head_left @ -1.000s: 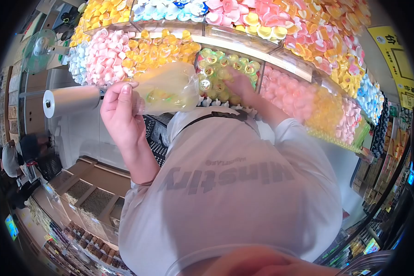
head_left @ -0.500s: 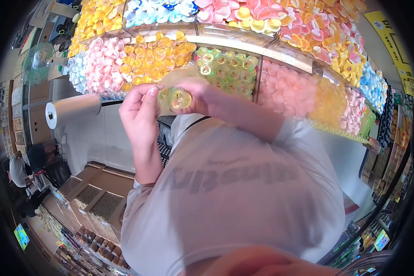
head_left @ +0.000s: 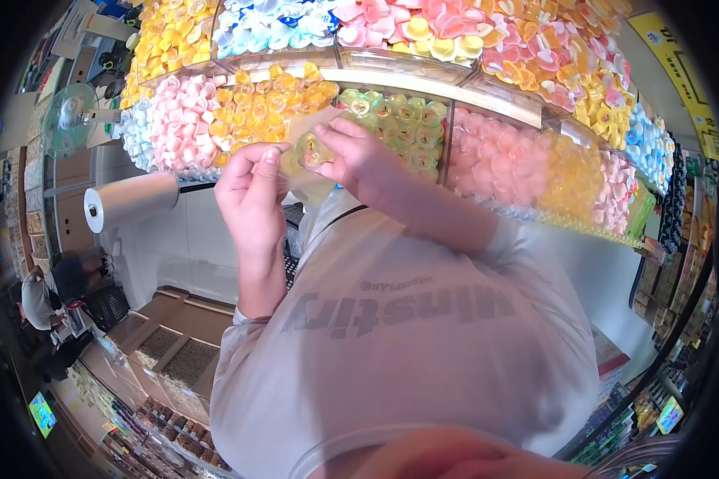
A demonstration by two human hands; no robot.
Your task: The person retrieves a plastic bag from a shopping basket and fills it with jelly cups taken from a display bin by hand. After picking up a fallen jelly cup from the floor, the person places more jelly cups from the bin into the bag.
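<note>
Bins (head_left: 403, 62) of colourful sweets curve around me; my left hand (head_left: 252, 195) pinches a clear bag (head_left: 305, 185), and my right hand (head_left: 363, 160) grips a yellow-green jelly cup (head_left: 310, 149) right beside it.

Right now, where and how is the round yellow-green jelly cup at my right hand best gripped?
Probably pinch the jelly cup by opposite rim edges, from the side of your right hand: its round face is turned toward the camera.
</note>
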